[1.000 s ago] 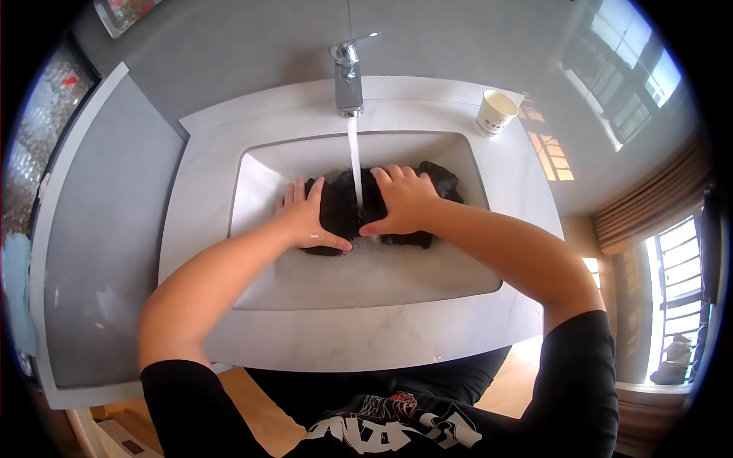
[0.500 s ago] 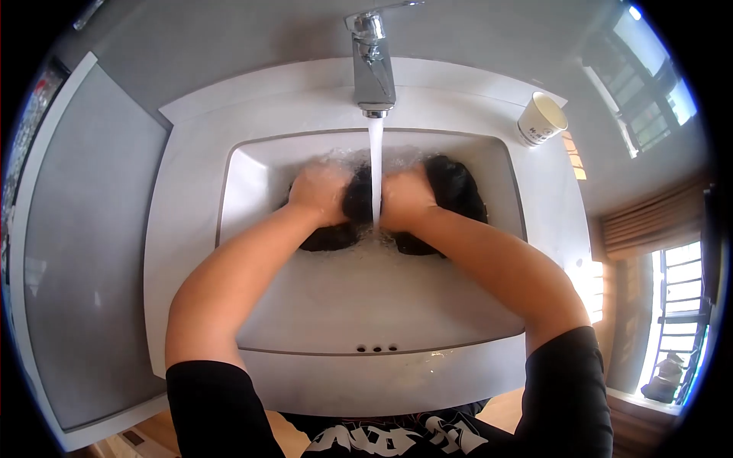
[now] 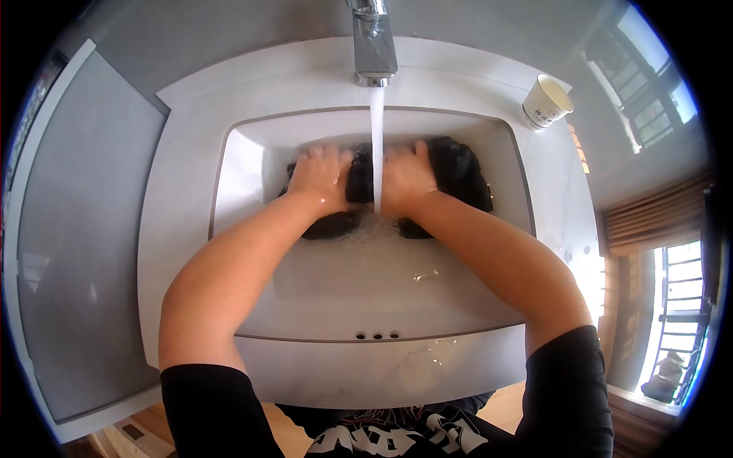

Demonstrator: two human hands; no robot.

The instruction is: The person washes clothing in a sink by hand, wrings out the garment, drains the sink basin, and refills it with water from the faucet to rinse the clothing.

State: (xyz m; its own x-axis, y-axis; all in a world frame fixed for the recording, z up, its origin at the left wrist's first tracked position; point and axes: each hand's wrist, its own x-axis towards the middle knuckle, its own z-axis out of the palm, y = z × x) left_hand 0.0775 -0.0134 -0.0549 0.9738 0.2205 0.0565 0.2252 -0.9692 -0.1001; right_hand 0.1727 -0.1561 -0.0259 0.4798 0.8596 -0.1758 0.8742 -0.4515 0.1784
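Note:
A wet black cloth (image 3: 460,174) lies bunched in the white sink (image 3: 366,298), partly under water. My left hand (image 3: 321,177) presses on its left part, fingers bent down against the fabric. On the other side of the water stream, my right hand (image 3: 406,177) rests on the cloth with its fingers pointing away from me, their tips partly blurred by water. Both hands are pressed onto the fabric and seem to grip it. Water runs from the chrome faucet (image 3: 375,57) between my hands. The cloth's middle shows between them.
A paper cup (image 3: 546,102) stands on the counter (image 3: 187,164) at the back right corner of the sink. Several overflow holes show in the sink's near wall. A grey panel (image 3: 84,229) stands at the left, and a window is at the far right.
My spread fingers have drawn in on the cloth, and both hands have come closer to the stream. The view has shifted, so the faucet sits higher and the near sink wall shows.

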